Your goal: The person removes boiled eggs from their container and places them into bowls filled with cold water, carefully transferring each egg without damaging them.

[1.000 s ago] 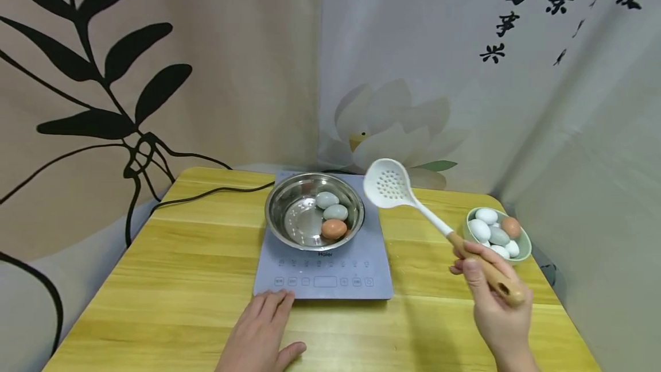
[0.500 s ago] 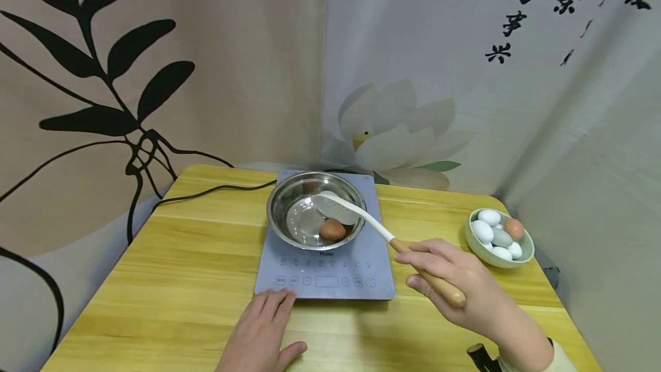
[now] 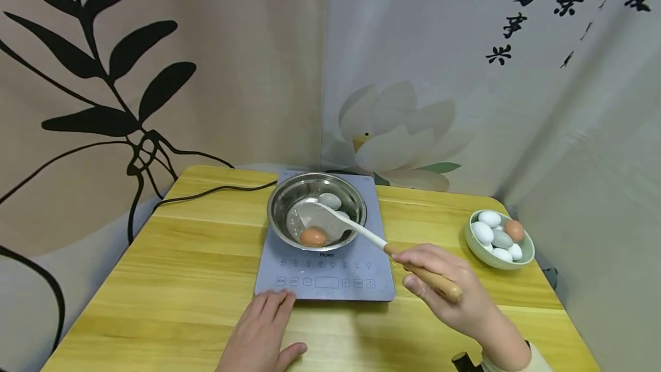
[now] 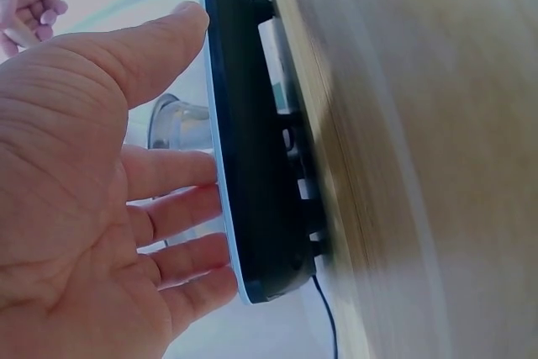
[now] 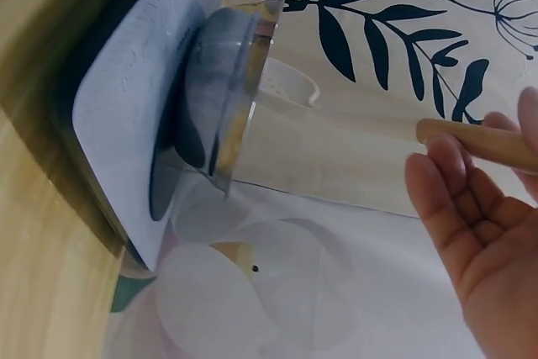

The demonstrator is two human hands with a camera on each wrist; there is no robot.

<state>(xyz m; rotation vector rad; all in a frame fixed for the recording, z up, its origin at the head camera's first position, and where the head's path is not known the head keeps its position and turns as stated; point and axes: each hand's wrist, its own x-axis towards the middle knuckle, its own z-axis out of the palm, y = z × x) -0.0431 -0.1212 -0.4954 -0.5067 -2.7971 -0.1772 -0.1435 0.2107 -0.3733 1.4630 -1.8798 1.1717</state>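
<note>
Steel rings the work: the round metal bowl (image 3: 317,212) sits on the flat grey induction cooker (image 3: 325,268), and your white slotted spoon (image 3: 322,220) now lies low inside it. A second ago you held that spoon up in the air to the right of the bowl; half a second ago its head covered the pale eggs at the far side. Now the perforated head has slid toward the near left, and the brown egg (image 3: 312,237) has rolled from the right of the bowl to its front rim, just beside the spoon's edge. One pale egg (image 3: 330,200) shows again at the back. You look to be working the spoon under an egg, with none lifted yet.

Your right hand (image 3: 448,286) curls round the spoon's smooth wooden handle, the white stem running up into the bowl. Your left hand (image 3: 262,334) lies flat with straight fingers on the grained yellow table (image 3: 170,280), fingertips touching the cooker's near edge; it has not moved.

Off to the right, a glazed pale-green bowl (image 3: 498,239) holds a heap of white, grey and brown eggs, all smooth and matte.
</note>
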